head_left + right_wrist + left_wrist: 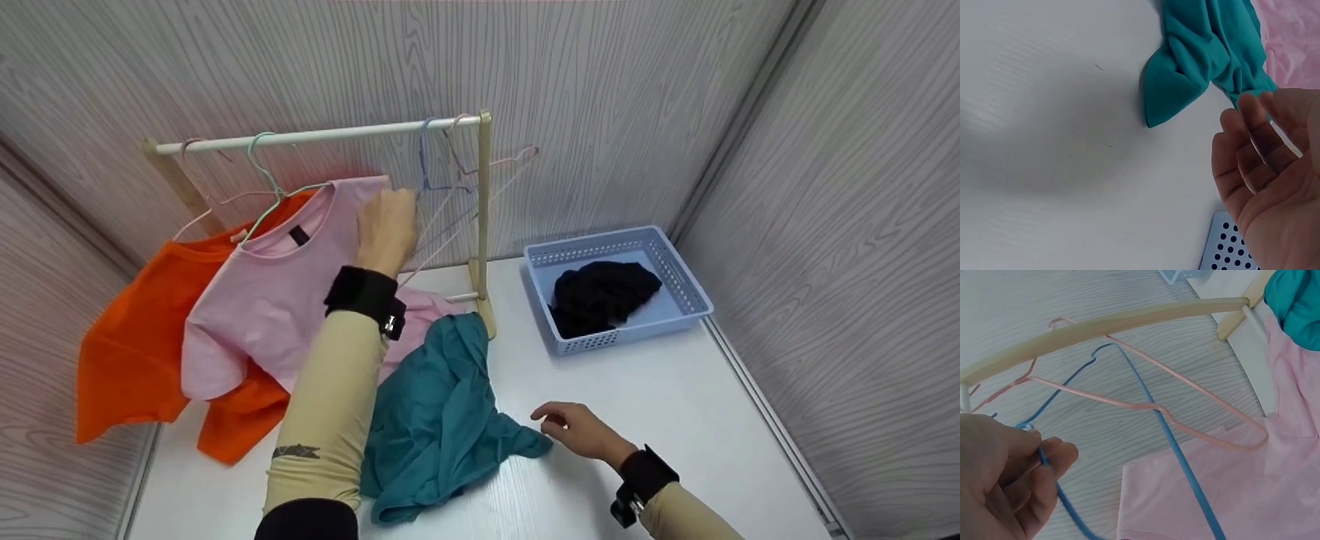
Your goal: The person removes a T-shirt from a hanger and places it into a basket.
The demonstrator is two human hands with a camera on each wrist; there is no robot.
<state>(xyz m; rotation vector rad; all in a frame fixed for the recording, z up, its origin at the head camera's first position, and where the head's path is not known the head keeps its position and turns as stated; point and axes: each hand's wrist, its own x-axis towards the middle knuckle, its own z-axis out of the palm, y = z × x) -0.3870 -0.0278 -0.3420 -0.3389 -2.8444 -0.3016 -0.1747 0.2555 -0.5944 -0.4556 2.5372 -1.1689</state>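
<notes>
The left hand (387, 231) pinches a blue hanger (1185, 467) in its grip below the rail (345, 133). The right hand (586, 431), grip loose and empty, is near the teal cloth's edge (532, 445), open tabletop (660, 405) reaching the basket (600, 250).

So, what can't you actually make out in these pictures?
Blue hanger: left wrist view, its bottom cut off by the lower edge.
Left hand: head view, its back hides its grip.
Pink shirt: head view, partly hidden behind that hand and arm.
Black cloth: head view, its folds hide what garment it is.
Basket: right wrist view, mostly cut off by the lower edge.
</notes>
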